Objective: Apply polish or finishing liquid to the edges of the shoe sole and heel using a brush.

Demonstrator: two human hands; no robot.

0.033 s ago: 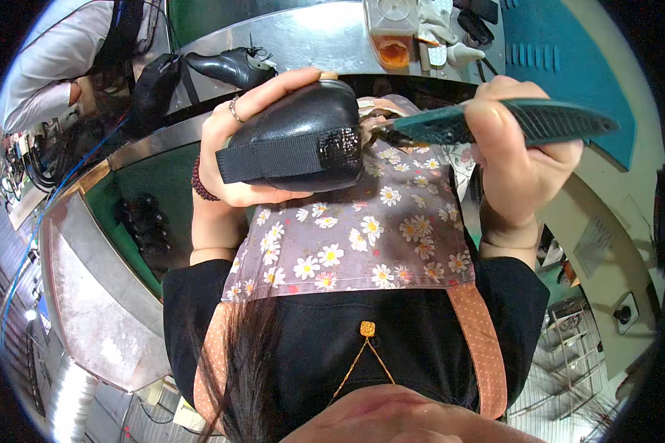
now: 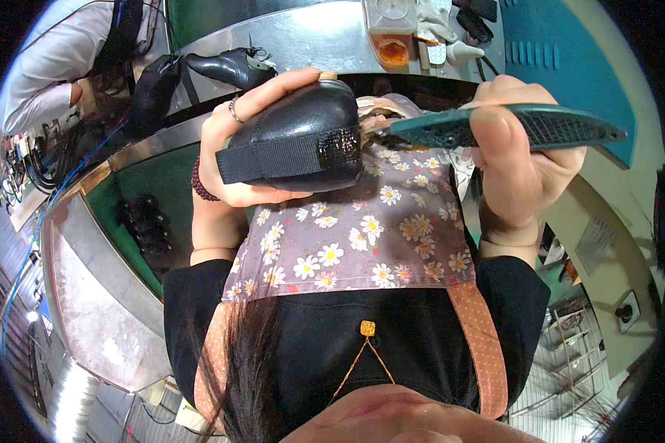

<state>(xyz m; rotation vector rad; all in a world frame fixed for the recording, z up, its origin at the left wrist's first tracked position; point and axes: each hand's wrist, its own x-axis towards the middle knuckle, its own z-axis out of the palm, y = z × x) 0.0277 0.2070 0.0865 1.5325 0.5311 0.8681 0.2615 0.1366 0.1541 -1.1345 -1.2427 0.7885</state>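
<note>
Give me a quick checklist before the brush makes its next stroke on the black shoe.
1. Left hand grips the black shoe firmly: ok.
2. Right hand holds the teal brush by its handle: ok.
3. Brush head meets the shoe: cannot tell, the tip is blurred beside the shoe's edge.
4. Strap lies flat across the shoe: ok.
5. Floral apron sits under the work: ok.
6. Glue or polish on the bristles: cannot tell.
</note>
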